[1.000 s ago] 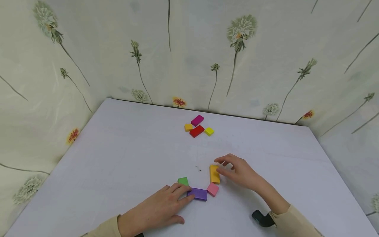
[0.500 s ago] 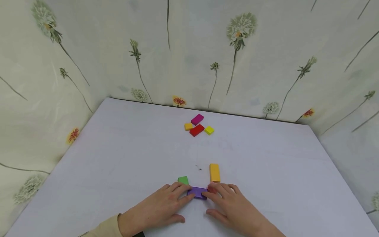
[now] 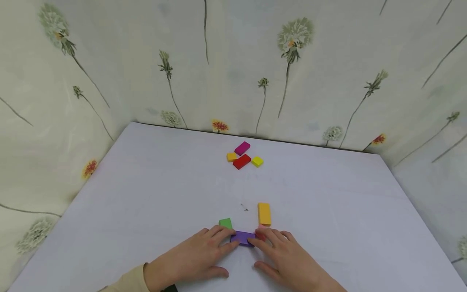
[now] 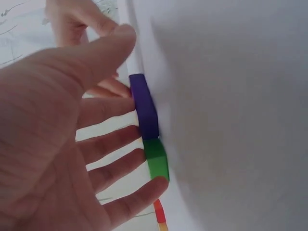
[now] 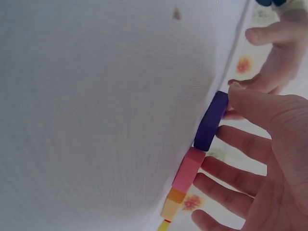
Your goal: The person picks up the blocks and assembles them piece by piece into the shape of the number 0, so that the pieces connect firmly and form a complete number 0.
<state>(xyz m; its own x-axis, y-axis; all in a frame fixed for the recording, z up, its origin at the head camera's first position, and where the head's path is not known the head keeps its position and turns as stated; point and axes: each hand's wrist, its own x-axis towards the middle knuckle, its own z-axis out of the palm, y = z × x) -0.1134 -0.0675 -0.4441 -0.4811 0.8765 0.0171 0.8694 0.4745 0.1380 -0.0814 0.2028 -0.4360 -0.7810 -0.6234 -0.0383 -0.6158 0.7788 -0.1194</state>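
In the head view my left hand lies low over the table, its fingertips on the left end of a purple block and on a green block. From the other side, my right hand touches the purple block's right end and covers most of a pink block. Neither hand curls round anything; both have fairly straight fingers. A yellow-orange block stands just beyond the pink one. The left wrist view shows the green block against the purple block's end.
Further back on the white table lies a cluster: a magenta block, a red block, a small orange block and a yellow block. Flower-patterned cloth rises behind the far edge.
My right hand has come from the yellow-orange block down and left onto the purple and pink blocks, and has stayed there. My left hand and the blocks look nearly unmoved.
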